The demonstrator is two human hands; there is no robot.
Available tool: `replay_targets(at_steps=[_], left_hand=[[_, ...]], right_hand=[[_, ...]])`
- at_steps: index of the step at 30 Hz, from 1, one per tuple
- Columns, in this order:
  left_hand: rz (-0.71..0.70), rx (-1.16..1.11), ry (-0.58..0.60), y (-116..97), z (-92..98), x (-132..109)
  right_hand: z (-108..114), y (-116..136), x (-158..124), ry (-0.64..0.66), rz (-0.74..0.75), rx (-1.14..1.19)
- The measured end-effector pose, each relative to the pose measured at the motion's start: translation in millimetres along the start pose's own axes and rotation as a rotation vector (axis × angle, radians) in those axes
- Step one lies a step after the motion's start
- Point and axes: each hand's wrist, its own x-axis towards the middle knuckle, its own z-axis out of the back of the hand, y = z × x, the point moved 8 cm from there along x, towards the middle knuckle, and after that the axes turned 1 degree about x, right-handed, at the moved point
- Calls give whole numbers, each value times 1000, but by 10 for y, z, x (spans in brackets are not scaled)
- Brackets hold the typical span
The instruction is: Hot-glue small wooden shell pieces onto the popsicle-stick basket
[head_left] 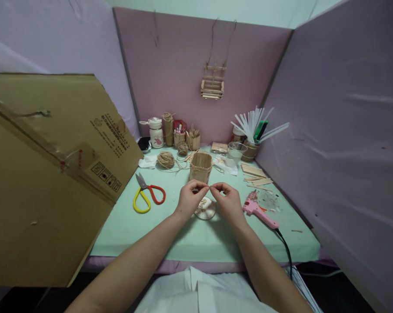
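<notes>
My left hand (191, 198) and my right hand (227, 200) meet fingertip to fingertip above the table, each in a pinch. Whatever lies between the fingertips is too small to make out. Below them is a round whitish disc (205, 213) with small pale pieces on it, partly covered by my fingers. Just behind my hands stands a small wooden-stick container (201, 167) with a braided twine rim. Scissors (149, 191) with one yellow and one red handle lie to the left, blades parted. A pink glue gun (260, 214) rests on the right.
A large cardboard sheet (53, 182) leans along the left side. At the back are a twine ball (165, 160), a white bottle (156, 134), a cup of sticks (193, 140) and a pot of glue sticks (250, 150). Flat wooden sticks (255, 171) lie right. A stick swing (212, 82) hangs on the wall.
</notes>
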Motion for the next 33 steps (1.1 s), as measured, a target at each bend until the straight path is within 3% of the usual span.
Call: replay_targets(at_steps=[9,16,21,25,30,33], left_hand=[[35,-41,-23,-5,14,-8],[392,-408,-26,328,-40,-22],[507,-516,-15,405,-52,-32],[532,-531,-8,454,-54,-18],[538,-528,10,475,-58,-16],[536,-519,20,453,-56,-20]], right_hand=[[-38,-116,14,8,-36,60],[34,-185,20,-26,-34,81],[131,-150,-32,14,-70,72],[440,-140,-91,-35,-80,7],[1042,-189,-200,-187,-140,-70],[1401,-155,-260,-282,-94,-173]])
